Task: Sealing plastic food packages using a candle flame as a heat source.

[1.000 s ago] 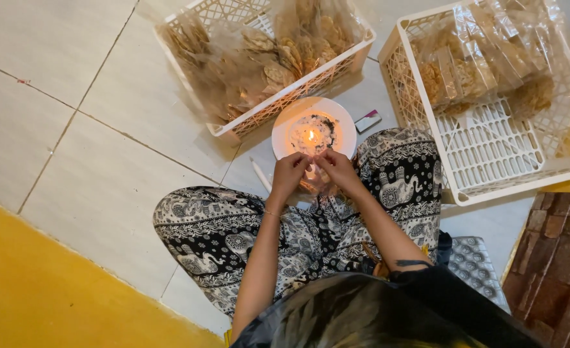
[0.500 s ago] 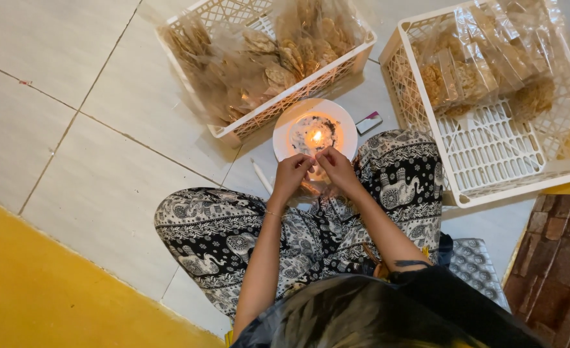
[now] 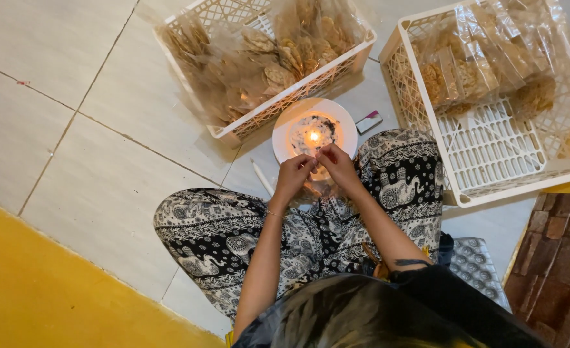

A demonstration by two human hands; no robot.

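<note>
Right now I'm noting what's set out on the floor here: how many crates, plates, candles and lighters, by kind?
White plastic lattice crates of bagged crackers: 2
Round white plate with a lit flame: 1
Unlit white candle stick: 1
Small lighter: 1
Total: 5

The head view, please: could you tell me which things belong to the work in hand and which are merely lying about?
In use:
- left hand and right hand, together pinching a clear plastic packet by the flame
- lit candle on a round white plate

Lying about:
- white lattice plastic crate of bagged crackers
- second white crate, partly filled
- spare white candle
- small lighter
</note>
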